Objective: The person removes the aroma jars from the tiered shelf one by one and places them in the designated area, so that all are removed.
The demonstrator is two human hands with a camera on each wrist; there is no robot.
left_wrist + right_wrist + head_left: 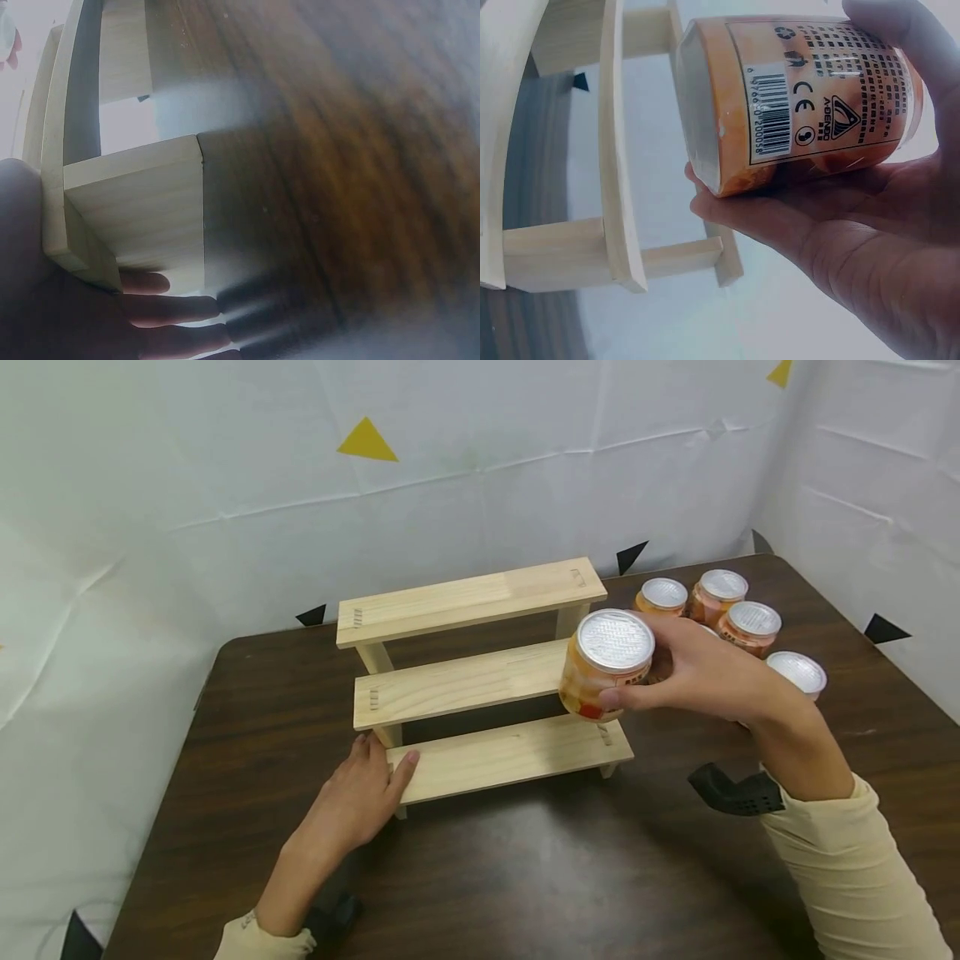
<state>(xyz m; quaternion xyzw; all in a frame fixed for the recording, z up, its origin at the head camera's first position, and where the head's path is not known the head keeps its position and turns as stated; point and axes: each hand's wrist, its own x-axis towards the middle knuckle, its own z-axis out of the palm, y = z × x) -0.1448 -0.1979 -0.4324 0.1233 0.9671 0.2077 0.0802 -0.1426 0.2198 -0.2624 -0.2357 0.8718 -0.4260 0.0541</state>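
Note:
A three-step wooden rack [465,681] stands on the dark table. My left hand [360,793] holds the left end of its lowest step, thumb on top of the board. In the left wrist view, the fingers [176,309] reach past the rack's end beside the leg. My right hand [705,668] grips an orange-labelled jar [603,664] with a silver lid, upright over the right part of the middle and lowest steps. The right wrist view shows the jar's barcode label [810,94], with the thumb and fingers on opposite sides. Contact between jar and rack cannot be judged.
Several similar jars [720,597] stand at the table's back right, some partly hidden behind my right hand. White sheeting [480,510] with yellow and black triangles hangs behind the table [525,877]. A black wrist device [738,793] sits at my right sleeve.

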